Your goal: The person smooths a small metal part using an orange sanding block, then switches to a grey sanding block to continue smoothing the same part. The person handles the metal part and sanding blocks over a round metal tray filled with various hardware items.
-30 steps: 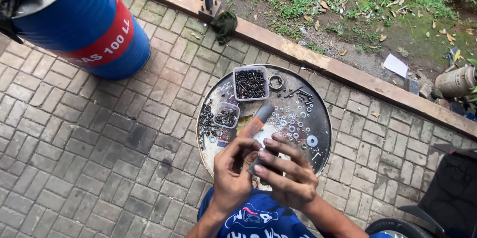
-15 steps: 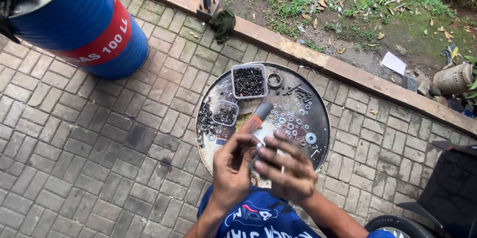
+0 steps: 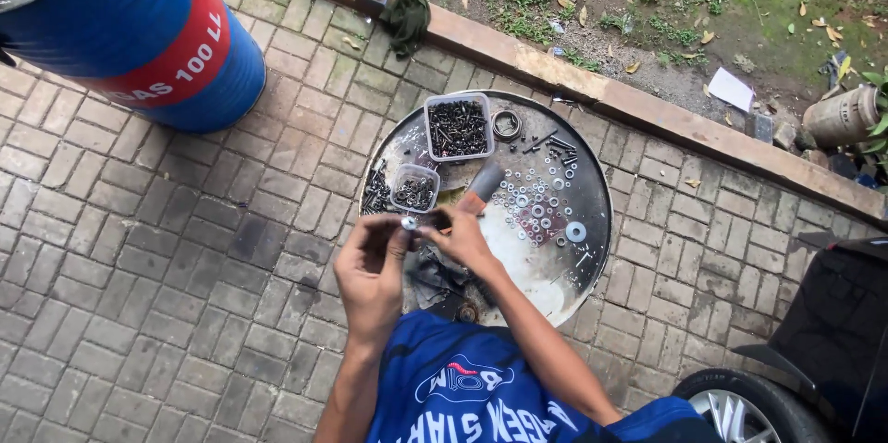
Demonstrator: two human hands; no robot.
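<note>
The left hand [image 3: 370, 269] and the right hand [image 3: 465, 238] meet over the 8 o'clock edge of a round, grey, scratched metal tray [image 3: 592, 193] lying on the brick paving [image 3: 166, 249]. Between the fingertips of both hands sits a small silvery metal nut or washer [image 3: 408, 222]; it is too small to tell which. The left grip is pinched together on this piece from below. The right grip is closed around a tool with a grey handle [image 3: 485, 183] that slants away toward 1 o'clock; its working end is hidden by the fingers, which touch the small piece too.

On the tray, at 11 o'clock, stands a clear square plastic tub of dark screws [image 3: 459, 127], and just beside the hands at 10 o'clock a smaller clear plastic tub of dark fasteners [image 3: 414, 190]. Loose silvery washers [image 3: 541, 212] are scattered near the tray's centre; a dark metal ring [image 3: 506, 124] lies at 12 o'clock. The tray's near rim is covered by the person's blue shirt [image 3: 462, 378].

A blue drum with a red band [image 3: 139, 27] stands well apart at 10 o'clock, its top cut off by the frame. A car wheel [image 3: 749, 411] shows partly at 4 o'clock.
</note>
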